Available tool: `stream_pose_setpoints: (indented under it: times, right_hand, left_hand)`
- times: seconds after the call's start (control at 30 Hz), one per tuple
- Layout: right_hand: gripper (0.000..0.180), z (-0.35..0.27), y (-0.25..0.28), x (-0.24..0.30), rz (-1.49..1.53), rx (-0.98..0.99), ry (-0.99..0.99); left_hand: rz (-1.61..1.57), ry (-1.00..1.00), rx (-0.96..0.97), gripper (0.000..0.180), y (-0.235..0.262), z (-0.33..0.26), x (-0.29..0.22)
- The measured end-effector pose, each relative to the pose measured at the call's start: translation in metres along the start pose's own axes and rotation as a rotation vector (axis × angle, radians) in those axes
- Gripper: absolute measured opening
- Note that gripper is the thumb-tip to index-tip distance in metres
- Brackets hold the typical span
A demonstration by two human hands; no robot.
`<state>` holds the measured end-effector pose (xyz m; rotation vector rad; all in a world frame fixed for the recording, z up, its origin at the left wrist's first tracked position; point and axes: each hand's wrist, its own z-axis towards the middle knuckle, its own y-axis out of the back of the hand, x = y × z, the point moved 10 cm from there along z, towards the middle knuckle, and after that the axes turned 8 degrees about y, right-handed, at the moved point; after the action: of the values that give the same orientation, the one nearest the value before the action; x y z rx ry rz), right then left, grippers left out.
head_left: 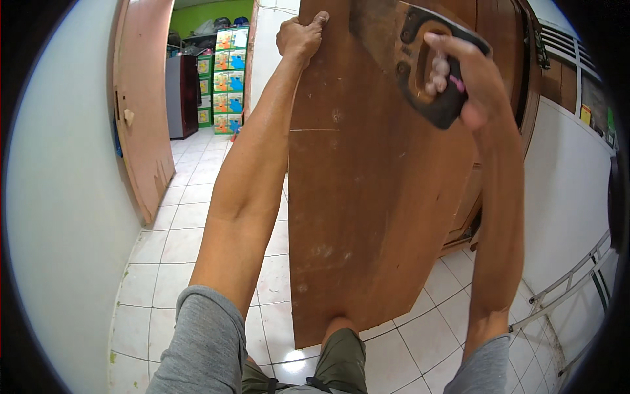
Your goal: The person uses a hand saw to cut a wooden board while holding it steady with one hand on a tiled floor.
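Observation:
A large brown wooden board (pixel 367 217) stretches away from me, its near end against my bare knee. My left hand (pixel 302 38) is wrapped round the board's far left edge, thumb pointing up. My right hand (pixel 469 75) grips the dark handle of a handsaw (pixel 436 118). The saw's blade (pixel 374 33) runs up and to the left over the far part of the board; its tip lies beyond the picture, and I cannot tell if the teeth touch the wood. A thin pale line crosses the board's left part below my left hand.
On the left, a pinkish door (pixel 141 111) stands ajar beside a white wall. Through the doorway are stacked patterned boxes (pixel 230 79) and a dark cabinet (pixel 182 95). Brown wooden furniture (pixel 469 226) stands behind the board. A metal frame (pixel 571 282) is at right, above white floor tiles (pixel 433 322).

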<state>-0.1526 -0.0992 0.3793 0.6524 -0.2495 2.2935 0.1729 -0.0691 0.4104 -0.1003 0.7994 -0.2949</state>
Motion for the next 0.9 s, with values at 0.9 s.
stream_pose_setpoints:
  times: [0.9]
  right_hand:
    - [0.013,-0.027,0.022,-0.105,-0.004,-0.153,-0.040]
  left_hand:
    - [-0.160,0.016,0.120,0.076,-0.017,0.002,0.019]
